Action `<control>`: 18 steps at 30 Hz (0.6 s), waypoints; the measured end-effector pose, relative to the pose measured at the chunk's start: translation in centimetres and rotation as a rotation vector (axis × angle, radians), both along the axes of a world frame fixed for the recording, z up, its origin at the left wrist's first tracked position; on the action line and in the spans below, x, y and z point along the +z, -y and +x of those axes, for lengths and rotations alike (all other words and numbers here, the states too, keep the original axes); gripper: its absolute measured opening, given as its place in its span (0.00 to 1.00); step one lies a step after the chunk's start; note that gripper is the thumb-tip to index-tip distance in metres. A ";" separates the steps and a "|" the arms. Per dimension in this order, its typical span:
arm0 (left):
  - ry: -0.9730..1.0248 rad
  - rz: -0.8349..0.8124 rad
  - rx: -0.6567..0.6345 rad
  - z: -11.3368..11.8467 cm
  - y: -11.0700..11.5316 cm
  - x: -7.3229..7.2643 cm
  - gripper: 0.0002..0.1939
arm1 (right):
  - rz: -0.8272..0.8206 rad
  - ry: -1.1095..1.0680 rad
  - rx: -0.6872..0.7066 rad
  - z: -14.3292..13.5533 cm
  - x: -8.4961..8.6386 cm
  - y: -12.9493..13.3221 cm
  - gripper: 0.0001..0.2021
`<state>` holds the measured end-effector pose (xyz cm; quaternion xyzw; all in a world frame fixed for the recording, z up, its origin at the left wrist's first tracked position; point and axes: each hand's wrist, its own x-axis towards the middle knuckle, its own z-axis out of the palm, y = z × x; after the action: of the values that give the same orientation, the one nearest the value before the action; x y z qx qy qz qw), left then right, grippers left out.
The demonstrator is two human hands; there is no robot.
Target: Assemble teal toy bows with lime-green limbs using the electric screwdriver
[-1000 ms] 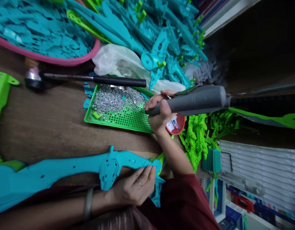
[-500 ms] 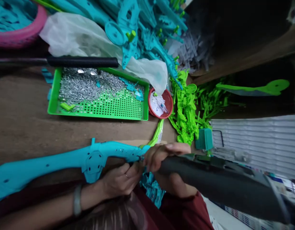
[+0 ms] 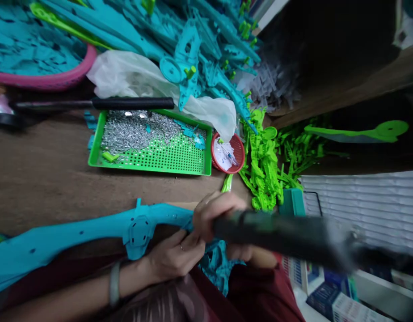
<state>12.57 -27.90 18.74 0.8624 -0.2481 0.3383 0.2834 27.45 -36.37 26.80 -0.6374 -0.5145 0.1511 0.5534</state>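
A long teal plastic toy gun shell (image 3: 92,229) stretches from the left edge to my hands. My left hand (image 3: 178,255) is closed at the underside of its right end, fingertips pinched together there. My right hand (image 3: 216,212) wraps round the front of a dark, cylindrical electric screwdriver (image 3: 276,232), which runs off to the right and is blurred towards its rear. My fingers cover its tip and the spot where it meets the shell, so any screw is hidden. More teal parts (image 3: 216,268) show below my hands.
Beyond the shell stands a green perforated tray (image 3: 153,169) with silver screws. A hammer (image 3: 132,103) lies along its far edge. Nearby are a red basket (image 3: 240,152), a plastic bag (image 3: 126,74), a pink tub (image 3: 59,81), and piles of teal parts (image 3: 189,40) and lime-green parts (image 3: 263,165).
The view has shifted, so the tray and hammer appear farther right and lower. The screwdriver's rear end has swung up in the picture. Both hands remain closed at the shell's right end.
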 end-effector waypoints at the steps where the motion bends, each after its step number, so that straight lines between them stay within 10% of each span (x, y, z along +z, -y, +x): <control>1: -0.017 0.061 -0.005 0.2 -0.1 0.1 0.11 | 0.161 -0.128 -0.083 1.4 0.4 -1.0 0.18; 4: -0.017 0.187 0.000 0.5 -0.2 0.1 0.11 | 0.480 -0.179 -0.466 5.8 -0.3 -4.6 0.15; 7: -0.005 0.201 0.007 0.4 -0.2 -0.2 0.12 | 0.422 -0.177 -0.710 8.6 -2.4 -7.3 0.16; 18: 0.001 0.189 -0.008 0.4 -0.2 -0.3 0.13 | 0.340 -0.210 -0.722 9.6 -5.2 -7.9 0.20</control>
<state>12.98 -27.72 18.47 0.8841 -0.2825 0.3128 0.2018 37.02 -28.44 21.56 -0.6578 -0.2161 -0.0759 0.7176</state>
